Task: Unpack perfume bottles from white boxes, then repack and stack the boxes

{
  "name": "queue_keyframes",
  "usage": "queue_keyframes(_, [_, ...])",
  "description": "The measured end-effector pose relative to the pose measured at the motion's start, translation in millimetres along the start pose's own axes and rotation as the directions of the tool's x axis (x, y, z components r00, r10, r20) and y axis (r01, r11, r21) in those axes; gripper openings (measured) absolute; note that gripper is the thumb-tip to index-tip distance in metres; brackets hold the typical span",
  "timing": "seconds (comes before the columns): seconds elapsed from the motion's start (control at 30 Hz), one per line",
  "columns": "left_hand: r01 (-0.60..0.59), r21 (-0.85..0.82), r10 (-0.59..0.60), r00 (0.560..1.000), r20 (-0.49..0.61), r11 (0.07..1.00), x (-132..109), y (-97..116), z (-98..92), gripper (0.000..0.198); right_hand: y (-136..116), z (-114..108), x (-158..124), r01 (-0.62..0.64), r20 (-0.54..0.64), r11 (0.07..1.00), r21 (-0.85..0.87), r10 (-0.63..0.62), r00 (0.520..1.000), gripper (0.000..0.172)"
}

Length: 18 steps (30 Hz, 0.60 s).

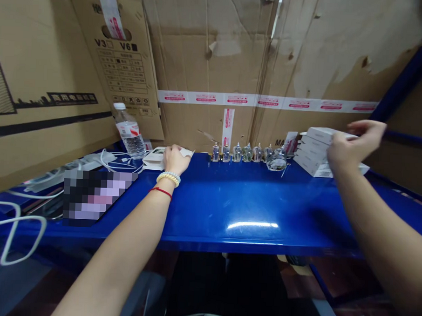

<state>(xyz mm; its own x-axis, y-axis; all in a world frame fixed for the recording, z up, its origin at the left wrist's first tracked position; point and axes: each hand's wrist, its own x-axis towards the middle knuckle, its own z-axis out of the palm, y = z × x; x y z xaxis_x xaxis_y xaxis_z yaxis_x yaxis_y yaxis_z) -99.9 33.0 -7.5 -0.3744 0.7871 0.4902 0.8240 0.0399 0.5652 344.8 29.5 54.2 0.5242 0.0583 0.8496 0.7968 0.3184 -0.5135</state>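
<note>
My left hand [176, 159] reaches to the back left of the blue table, its fingers closed over a flat white box [154, 159]. The fingertips are hidden behind the hand. On the right, my right hand [354, 143] is raised beside a stack of white boxes [314, 153] and partly covers it. Its fingers are bent but apart, and nothing shows in them. Between the hands, several small glass bottles [247, 153] stand in a row along the back. A rounder glass bottle [276, 162] is at the right end of that row.
Cardboard [208, 69] walls the back of the blue table [223, 205]. To the left are a water bottle [130, 132], a white power strip [65, 172], loose white cables [42, 230] and a flat device with a blurred screen [97, 197]. A blue post [409, 69] rises at right.
</note>
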Motion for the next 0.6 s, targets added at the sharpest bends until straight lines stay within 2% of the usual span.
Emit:
queue_keyframes(0.07, [0.048,0.079,-0.05,0.999,0.023,0.996,5.2,-11.0,-1.1,0.044,-45.1,14.2,-20.8,-0.006,0.138,0.984,0.181,-0.019,0.99,0.033])
queue_keyframes(0.13, [0.062,0.152,-0.076,0.993,0.088,0.986,8.0,-18.3,-0.1,0.048,-83.4,26.8,-46.5,0.031,0.253,0.962,0.271,-0.102,0.962,0.025])
queue_keyframes(0.23, [0.034,0.252,-0.085,0.977,0.193,0.967,8.1,-21.7,3.8,0.049,-116.6,40.6,-88.0,0.103,0.373,0.929,0.356,-0.243,0.895,0.018])
queue_keyframes(0.3, [0.022,0.297,-0.09,0.971,0.219,0.955,6.6,-20.4,6.3,0.047,-122.8,44.8,-113.3,0.15,0.434,0.91,0.386,-0.323,0.841,0.014])
queue_keyframes(0.4, [0.018,0.307,-0.093,0.968,0.233,0.951,4.7,-16.5,7.9,0.047,-118.6,43.4,-139.9,0.188,0.543,0.869,0.458,-0.441,0.714,0.011])
queue_keyframes(0.47, [0.033,0.272,-0.088,0.978,0.192,0.962,5.8,-14.9,7.0,0.051,-112.6,39.9,-147.5,0.188,0.593,0.846,0.499,-0.491,0.638,0.01])
queue_keyframes(0.53, [0.11,0.194,-0.126,0.989,0.074,0.975,10.4,-16.5,3.8,0.053,-107.2,37.0,-147.4,0.163,0.628,0.85,0.501,-0.487,0.607,0.008])
queue_keyframes(0.6, [0.227,0.057,-0.225,0.973,-0.04,0.972,17.7,-23.0,-1.8,0.048,-103.5,36.0,-142.8,0.112,0.658,0.879,0.464,-0.426,0.621,0.007])
